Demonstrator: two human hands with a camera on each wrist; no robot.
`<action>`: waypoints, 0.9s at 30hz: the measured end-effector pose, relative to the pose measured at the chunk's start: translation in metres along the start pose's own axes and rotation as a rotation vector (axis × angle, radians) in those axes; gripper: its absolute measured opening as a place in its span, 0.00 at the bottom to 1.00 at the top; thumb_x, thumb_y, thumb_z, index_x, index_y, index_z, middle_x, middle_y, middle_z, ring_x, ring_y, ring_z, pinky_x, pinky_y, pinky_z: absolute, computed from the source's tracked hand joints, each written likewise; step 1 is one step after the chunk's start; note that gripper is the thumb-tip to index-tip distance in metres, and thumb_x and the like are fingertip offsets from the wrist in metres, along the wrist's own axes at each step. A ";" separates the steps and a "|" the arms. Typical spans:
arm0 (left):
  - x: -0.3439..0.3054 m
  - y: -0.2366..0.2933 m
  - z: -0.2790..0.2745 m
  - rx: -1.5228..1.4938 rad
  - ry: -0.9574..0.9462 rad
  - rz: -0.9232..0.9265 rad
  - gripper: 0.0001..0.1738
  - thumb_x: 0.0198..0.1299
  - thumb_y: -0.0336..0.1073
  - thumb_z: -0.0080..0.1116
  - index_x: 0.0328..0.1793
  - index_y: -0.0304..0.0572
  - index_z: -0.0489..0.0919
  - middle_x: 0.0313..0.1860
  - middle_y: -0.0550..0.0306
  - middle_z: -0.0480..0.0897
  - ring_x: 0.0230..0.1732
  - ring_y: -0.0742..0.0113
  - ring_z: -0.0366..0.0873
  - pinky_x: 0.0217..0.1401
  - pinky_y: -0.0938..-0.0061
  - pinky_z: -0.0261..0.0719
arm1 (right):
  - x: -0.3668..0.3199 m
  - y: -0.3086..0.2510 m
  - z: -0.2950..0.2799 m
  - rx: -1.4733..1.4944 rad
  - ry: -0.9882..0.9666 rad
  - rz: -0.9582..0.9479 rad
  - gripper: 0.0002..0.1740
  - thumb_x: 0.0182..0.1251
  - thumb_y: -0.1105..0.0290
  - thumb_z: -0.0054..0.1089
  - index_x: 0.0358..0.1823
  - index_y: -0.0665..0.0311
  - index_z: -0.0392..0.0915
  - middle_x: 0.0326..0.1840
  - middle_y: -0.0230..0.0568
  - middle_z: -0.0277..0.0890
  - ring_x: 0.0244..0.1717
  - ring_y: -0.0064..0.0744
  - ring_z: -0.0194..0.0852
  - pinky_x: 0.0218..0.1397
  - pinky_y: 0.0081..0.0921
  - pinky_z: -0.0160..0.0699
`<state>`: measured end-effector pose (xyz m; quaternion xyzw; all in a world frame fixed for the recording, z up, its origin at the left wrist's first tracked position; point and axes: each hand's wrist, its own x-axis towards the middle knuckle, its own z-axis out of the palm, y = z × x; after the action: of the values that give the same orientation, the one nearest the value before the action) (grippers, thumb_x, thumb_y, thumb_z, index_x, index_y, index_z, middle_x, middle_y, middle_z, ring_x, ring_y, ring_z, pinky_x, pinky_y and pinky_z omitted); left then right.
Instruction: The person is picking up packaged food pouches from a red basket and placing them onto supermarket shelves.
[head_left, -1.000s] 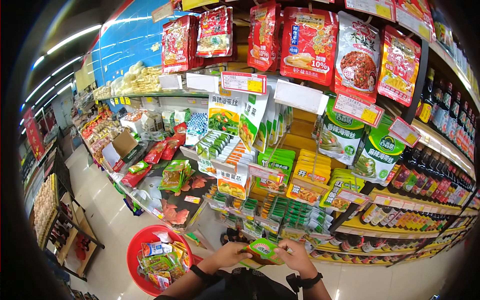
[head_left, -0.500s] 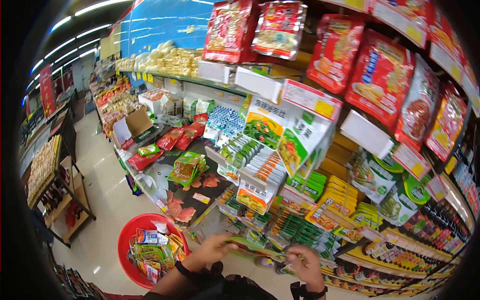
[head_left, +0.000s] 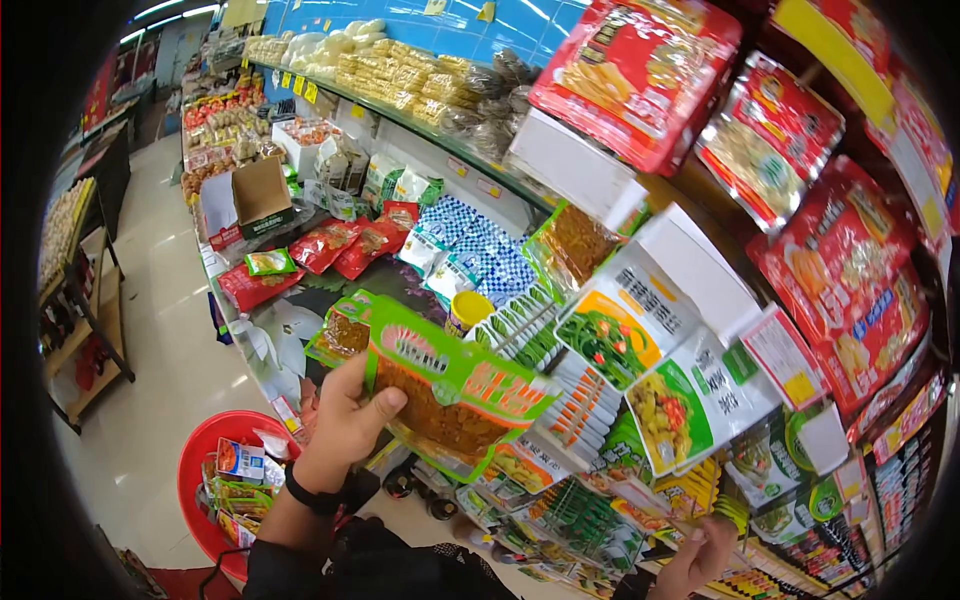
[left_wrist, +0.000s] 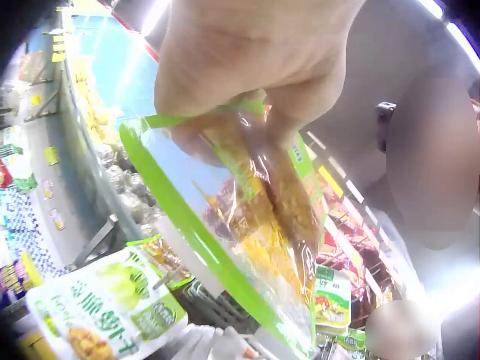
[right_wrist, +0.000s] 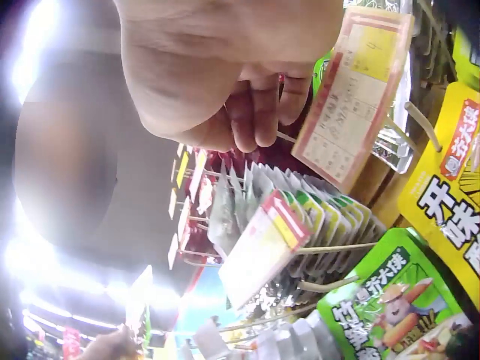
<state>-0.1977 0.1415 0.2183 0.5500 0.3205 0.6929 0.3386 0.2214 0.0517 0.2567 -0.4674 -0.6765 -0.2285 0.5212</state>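
Your left hand (head_left: 345,420) grips a green packet (head_left: 450,385), thumb across its front, up in the middle of the frame before the hanging packets (head_left: 640,330). Your right hand (head_left: 700,553) is low at bottom right, fingers curled by a price tag (right_wrist: 352,97); whether they hold anything, I can't tell. A red basket (head_left: 195,470) sits at lower left.
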 end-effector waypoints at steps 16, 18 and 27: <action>0.104 -0.032 -0.023 -0.346 -0.102 -0.003 0.19 0.68 0.34 0.61 0.61 0.31 0.76 0.50 0.59 0.83 0.50 0.75 0.78 0.55 0.76 0.76 | 0.013 -0.036 0.046 -0.371 -0.107 0.213 0.07 0.72 0.73 0.53 0.45 0.69 0.75 0.39 0.43 0.73 0.40 0.34 0.71 0.44 0.31 0.69; 0.109 -0.035 -0.022 -0.381 -0.122 -0.005 0.20 0.68 0.34 0.61 0.62 0.31 0.75 0.51 0.58 0.83 0.51 0.75 0.78 0.56 0.76 0.77 | 0.011 -0.038 0.044 -0.314 -0.066 0.281 0.06 0.72 0.74 0.49 0.44 0.69 0.73 0.40 0.44 0.69 0.42 0.35 0.66 0.46 0.34 0.65; 0.127 -0.094 -0.022 -1.474 -0.697 -0.029 0.24 0.68 0.54 0.53 0.52 0.39 0.69 0.40 0.49 0.73 0.37 0.53 0.76 0.39 0.62 0.74 | 0.042 -0.076 0.091 0.086 -0.013 -0.049 0.06 0.69 0.74 0.51 0.38 0.70 0.74 0.36 0.43 0.70 0.39 0.37 0.68 0.45 0.34 0.69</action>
<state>-0.2293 0.2973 0.2064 0.3658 -0.3344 0.5103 0.7028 0.1093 0.1060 0.2767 -0.4295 -0.7003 -0.2086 0.5306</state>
